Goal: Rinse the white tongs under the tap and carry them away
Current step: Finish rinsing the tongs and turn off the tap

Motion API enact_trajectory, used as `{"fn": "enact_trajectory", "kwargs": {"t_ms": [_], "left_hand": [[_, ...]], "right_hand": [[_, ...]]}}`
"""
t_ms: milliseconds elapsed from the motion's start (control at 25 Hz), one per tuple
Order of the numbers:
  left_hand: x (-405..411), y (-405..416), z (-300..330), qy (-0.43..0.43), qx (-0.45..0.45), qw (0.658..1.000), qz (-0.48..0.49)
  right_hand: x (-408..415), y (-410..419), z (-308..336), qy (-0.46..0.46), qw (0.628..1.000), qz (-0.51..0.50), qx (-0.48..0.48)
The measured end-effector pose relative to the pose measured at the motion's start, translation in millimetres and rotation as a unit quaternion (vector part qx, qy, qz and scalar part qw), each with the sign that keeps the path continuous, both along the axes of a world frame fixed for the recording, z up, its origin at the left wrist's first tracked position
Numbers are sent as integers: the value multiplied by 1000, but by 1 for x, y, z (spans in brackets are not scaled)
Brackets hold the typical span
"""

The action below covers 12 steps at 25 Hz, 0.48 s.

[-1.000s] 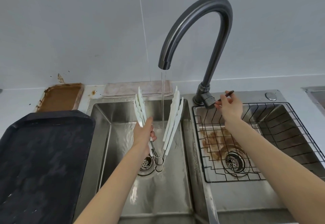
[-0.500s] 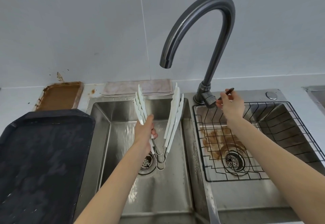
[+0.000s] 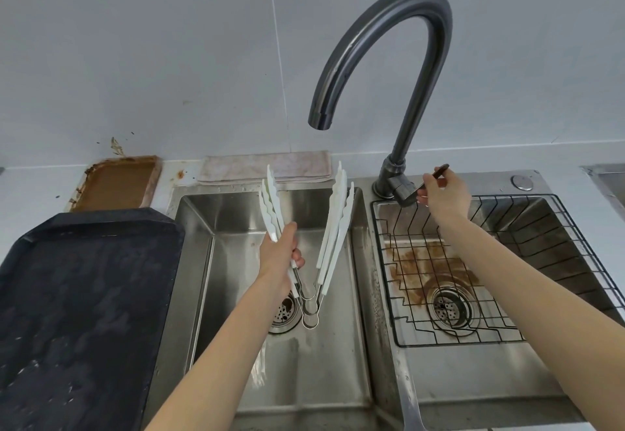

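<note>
My left hand (image 3: 279, 254) grips the left arms of several white tongs (image 3: 334, 227) with metal loop ends, held spread in a V over the left sink basin (image 3: 236, 214). Their tips point up and away, below the spout of the dark gooseneck tap (image 3: 382, 41). No water runs from the spout. My right hand (image 3: 443, 193) pinches the thin tap lever (image 3: 439, 170) at the tap's base.
A large black tray (image 3: 84, 312) lies on the counter at left, with a rusty brown tray (image 3: 116, 181) behind it. A folded cloth (image 3: 267, 166) lies behind the left basin. The right basin holds a black wire rack (image 3: 473, 278) over a stained floor and drain.
The water stream seen one second ago has stopped. My right hand stays on the lever and my left hand keeps the tongs in about the same place.
</note>
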State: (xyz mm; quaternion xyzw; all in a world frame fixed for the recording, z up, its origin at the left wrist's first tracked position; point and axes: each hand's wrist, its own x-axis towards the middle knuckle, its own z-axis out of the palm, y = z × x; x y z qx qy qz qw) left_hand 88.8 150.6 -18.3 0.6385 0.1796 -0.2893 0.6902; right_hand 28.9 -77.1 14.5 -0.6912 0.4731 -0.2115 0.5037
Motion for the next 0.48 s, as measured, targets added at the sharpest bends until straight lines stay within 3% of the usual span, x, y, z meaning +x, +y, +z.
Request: {"fn": "enact_trajectory", "kwargs": {"t_ms": [200,360,480], "left_hand": [[-3,6,3,5,-8,1000,15],[-12,12,3,7,-15,1000,19],[-21,16,0,-18,7,1000,-6]], "right_hand": [[-3,33,1,-22,989,-52,139],[-23,112,-13,-5,964,123,235],[-23,146,-20,-10,939,194,283]]}}
